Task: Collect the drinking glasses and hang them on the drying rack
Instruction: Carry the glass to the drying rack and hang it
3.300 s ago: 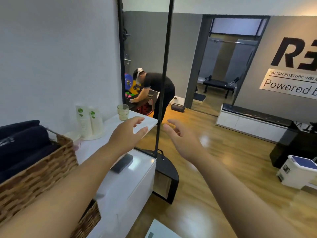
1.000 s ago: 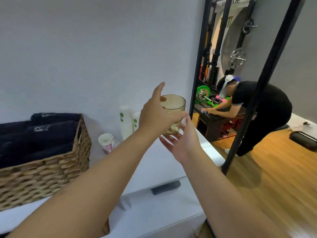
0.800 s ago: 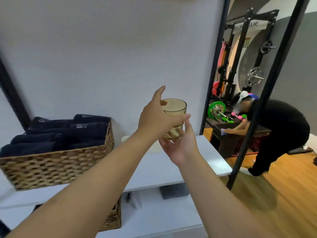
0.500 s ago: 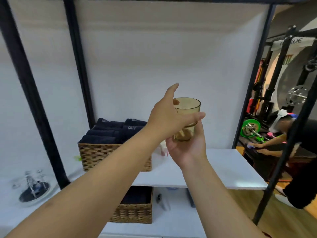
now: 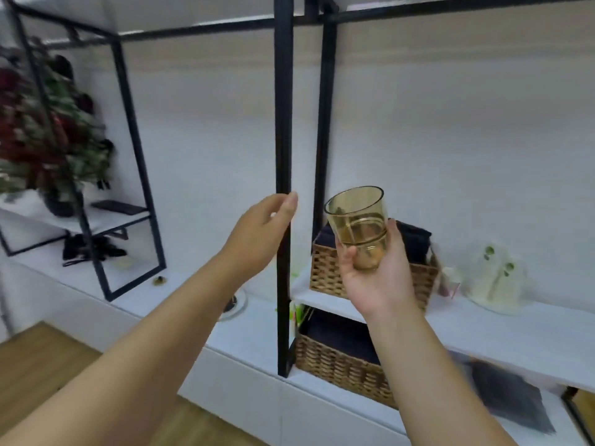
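Observation:
An amber-tinted drinking glass (image 5: 359, 225) is held upright in the air in front of the shelving, its base cupped in my right hand (image 5: 378, 278). My left hand (image 5: 262, 231) hangs apart from the glass, to its left, holding nothing, with its fingers loosely curled beside a black upright post (image 5: 283, 156). No drying rack is recognisable in view.
A wicker basket (image 5: 370, 278) of dark towels stands on the white shelf (image 5: 502, 326), a second basket (image 5: 341, 362) below it. Stacked paper cups (image 5: 495, 278) are at the right. A flower arrangement (image 5: 48, 136) stands at far left, wooden floor at bottom left.
My left hand has let go of the glass and moved left. The glass now rests in my right hand alone. The view has swung left along the shelving.

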`<state>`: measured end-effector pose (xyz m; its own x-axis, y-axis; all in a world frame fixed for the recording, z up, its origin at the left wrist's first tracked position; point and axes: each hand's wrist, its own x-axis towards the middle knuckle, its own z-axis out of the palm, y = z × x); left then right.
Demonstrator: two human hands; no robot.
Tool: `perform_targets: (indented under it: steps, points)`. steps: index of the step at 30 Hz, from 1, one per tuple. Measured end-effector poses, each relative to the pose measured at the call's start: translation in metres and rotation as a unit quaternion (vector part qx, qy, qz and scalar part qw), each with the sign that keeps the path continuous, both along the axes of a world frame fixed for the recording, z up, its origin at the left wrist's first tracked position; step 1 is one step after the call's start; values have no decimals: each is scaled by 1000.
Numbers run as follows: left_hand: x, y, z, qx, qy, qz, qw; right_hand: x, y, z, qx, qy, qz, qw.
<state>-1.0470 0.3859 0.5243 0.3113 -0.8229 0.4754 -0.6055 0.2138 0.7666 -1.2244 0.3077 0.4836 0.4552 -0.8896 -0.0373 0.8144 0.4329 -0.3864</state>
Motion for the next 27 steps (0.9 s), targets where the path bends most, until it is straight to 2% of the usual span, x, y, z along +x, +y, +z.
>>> perform_targets:
  steps: [6,12,18,27]
  points:
    - [119,65,-34,53,16,108,993,108,28,-22,20,4,73,997]
    - [221,94,-59,67,9,204,977,220,30,-39,35,29,153,987]
    - [315,77,-85,67,11,260,963,343,4,-61,54,56,225,971]
    - [445,23,-83,63,2,336,940,502,-58,-67,71,69,306,947]
